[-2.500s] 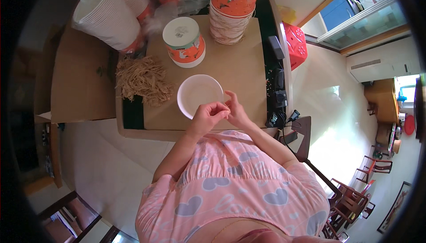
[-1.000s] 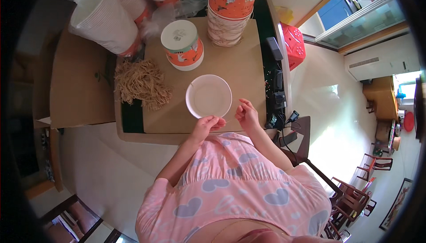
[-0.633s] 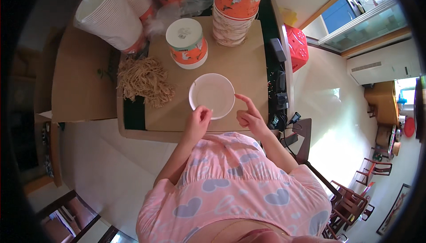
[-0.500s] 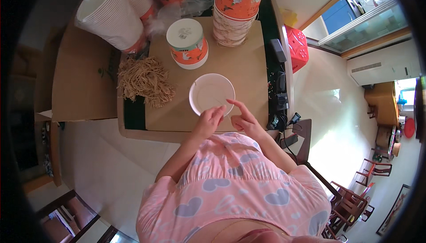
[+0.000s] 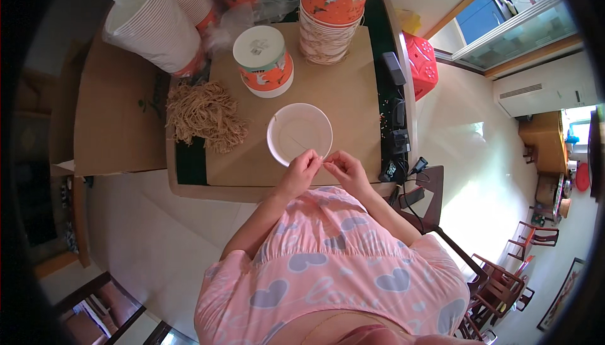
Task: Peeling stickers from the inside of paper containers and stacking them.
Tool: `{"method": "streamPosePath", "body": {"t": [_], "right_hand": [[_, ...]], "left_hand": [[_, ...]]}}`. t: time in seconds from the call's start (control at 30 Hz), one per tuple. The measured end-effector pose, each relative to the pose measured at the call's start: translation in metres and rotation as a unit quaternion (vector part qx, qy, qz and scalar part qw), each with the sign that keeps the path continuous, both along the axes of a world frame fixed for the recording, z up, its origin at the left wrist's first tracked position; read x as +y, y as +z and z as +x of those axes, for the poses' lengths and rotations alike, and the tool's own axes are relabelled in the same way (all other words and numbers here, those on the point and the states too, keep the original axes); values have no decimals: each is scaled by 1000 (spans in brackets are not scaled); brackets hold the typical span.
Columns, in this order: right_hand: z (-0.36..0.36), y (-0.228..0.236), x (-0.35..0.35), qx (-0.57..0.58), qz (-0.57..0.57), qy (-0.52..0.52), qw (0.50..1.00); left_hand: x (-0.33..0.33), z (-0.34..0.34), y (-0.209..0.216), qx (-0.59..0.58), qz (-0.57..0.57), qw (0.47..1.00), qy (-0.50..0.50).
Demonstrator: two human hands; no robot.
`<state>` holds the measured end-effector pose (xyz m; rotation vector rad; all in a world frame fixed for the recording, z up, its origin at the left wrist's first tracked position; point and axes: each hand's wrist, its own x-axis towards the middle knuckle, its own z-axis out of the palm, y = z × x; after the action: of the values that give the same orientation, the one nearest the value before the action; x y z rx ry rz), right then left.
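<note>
Cardboard-topped surface (image 5: 258, 192)! Left hand (image 5: 299, 174) pinches a strand (image 5: 298, 142) over the bowl (image 5: 271, 132); right hand (image 5: 348, 172) just beside, fingers bent, its hold unclear.

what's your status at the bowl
Left hand pinching thin strand over white bowl. Right hand closed alongside, contents unclear. Upside-down orange paper bucket beyond, not blocking.

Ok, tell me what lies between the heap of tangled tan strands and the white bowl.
Only a strip of bare brown cardboard lies between the heap of tangled tan strands and the white bowl, seen in the head view.
</note>
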<state>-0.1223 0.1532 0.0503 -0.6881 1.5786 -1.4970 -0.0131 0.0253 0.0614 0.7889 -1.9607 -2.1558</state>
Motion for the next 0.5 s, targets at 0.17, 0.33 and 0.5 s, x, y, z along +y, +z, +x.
{"method": "streamPosePath", "body": {"t": [0.17,0.33,0.5], "right_hand": [[-3,5,1,21,24,-9,999],[-5,1,9,39,51,-29,998],[-11,-5,12,-75,49,-125,988]], "left_hand": [[4,0,-11,-1,-12,1000,-5],[2,-9,-10,-23,-12,1000,-7],[1,-12,-25,51,-522,850,-38]]}}
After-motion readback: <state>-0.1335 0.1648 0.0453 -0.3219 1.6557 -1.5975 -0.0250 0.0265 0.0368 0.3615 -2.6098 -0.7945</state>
